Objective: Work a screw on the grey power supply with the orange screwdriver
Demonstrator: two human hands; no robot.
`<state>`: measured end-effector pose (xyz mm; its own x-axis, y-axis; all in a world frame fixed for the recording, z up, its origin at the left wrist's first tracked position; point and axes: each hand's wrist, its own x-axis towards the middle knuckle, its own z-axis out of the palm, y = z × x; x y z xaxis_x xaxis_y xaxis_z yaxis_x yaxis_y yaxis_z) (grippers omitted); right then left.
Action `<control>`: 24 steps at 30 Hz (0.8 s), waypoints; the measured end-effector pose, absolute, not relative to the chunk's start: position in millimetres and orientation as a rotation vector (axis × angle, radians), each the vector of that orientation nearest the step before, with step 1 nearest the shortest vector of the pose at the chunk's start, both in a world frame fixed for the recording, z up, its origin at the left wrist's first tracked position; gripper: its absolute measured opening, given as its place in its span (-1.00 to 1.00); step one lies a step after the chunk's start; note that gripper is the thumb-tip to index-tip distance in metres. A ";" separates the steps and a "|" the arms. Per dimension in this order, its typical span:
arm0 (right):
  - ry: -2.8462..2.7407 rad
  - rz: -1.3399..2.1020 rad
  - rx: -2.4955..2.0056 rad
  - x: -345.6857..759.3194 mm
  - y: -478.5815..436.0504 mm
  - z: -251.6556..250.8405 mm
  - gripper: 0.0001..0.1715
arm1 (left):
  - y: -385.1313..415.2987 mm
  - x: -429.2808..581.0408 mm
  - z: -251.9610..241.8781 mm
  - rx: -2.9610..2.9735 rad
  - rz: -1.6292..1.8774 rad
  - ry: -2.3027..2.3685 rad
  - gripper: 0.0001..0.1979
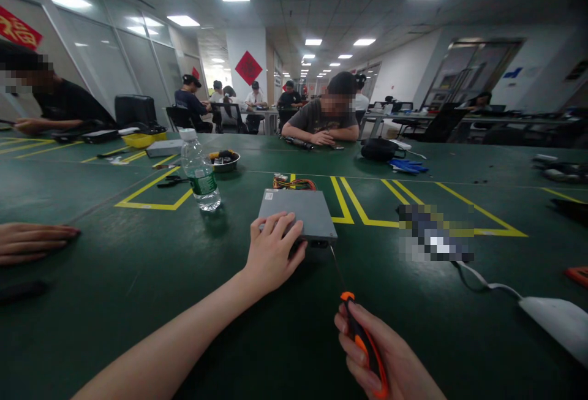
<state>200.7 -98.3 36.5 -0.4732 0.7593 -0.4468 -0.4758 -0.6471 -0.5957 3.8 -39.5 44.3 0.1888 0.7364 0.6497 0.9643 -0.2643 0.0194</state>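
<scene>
A grey metal computer power supply (307, 210) lies flat on the green table, its bundle of coloured wires (298, 184) at the far side. My left hand (275, 250) grips its near left part, fingers over the top and thumb at the near face. In my right hand (388, 345) is a screwdriver (353, 323) with an orange and black handle, the fingers wrapped round it. Its thin shaft points up and away to the near right corner of the power supply, by the socket (320, 244). Whether the tip sits in a screw is too small to tell.
A water bottle (201, 173) stands left of the power supply, with a metal bowl (224, 161) behind it. A blurred-out device (434, 234) with a white cable lies at the right. Another person's hand (37, 242) rests at the left; a person (321, 112) leans on the far edge.
</scene>
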 end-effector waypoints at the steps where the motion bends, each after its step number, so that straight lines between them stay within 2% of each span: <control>1: -0.536 2.146 -0.914 200.7 -98.3 36.3 -0.69 | -39.4 3.7 44.2 -2.077 -0.784 -1.594 -0.71; 24: -0.532 2.099 -0.994 196.6 -100.0 38.9 -0.68 | -39.1 3.6 44.0 -2.083 -0.782 -1.598 -0.70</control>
<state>196.6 -100.0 38.9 -0.4253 0.7670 -0.4804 -0.4455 -0.6394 -0.6266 3.6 -39.1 44.0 0.1901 0.7400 0.6452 0.9636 -0.2665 0.0218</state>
